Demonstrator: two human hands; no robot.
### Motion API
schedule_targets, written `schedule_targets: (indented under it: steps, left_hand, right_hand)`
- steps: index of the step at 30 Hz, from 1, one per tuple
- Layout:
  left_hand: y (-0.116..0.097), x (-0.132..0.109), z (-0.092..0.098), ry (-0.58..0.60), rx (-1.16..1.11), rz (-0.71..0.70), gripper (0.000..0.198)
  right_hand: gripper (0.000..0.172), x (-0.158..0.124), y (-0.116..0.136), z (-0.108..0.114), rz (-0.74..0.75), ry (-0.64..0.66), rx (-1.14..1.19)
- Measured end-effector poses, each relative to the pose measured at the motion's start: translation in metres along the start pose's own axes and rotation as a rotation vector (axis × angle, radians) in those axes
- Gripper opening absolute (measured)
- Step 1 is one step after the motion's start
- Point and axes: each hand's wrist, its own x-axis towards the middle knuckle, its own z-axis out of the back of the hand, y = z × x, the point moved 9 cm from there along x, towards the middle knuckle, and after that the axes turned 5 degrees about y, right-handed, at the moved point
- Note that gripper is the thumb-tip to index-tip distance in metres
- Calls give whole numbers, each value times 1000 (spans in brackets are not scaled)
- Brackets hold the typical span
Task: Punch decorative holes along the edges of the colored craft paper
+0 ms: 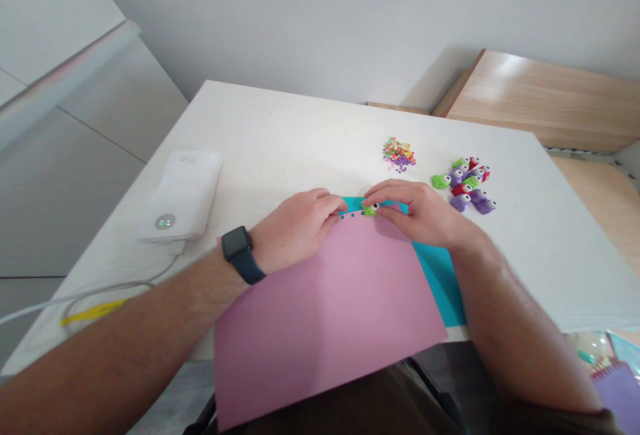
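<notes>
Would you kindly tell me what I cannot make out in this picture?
In the head view:
Green piece: partly covered by the right hand.
Left hand: its own fingers hide whether it grips the pink sheet.
Blue sheet: partly hidden by the pink sheet.
Colourful bits: individual shapes too small.
Purple pad: cut off by the right edge.

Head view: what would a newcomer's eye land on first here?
Probably the large pink sheet, central and overhanging the table's near edge, with a blue sheet showing beneath it. At its far edge, the right hand holds a small green gadget with a cartoon eye. Beyond that hand, toward the right, sit a colourful confetti heap and a cluster of similar eyed gadgets.
</notes>
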Motion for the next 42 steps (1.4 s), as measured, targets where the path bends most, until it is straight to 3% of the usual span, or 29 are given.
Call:
schedule_targets:
  steps: [42]
  left_hand:
    - [1,1,0,-6,15,29,21]
  right_hand:
    - [34,-1,2,-5,18,8,-86]
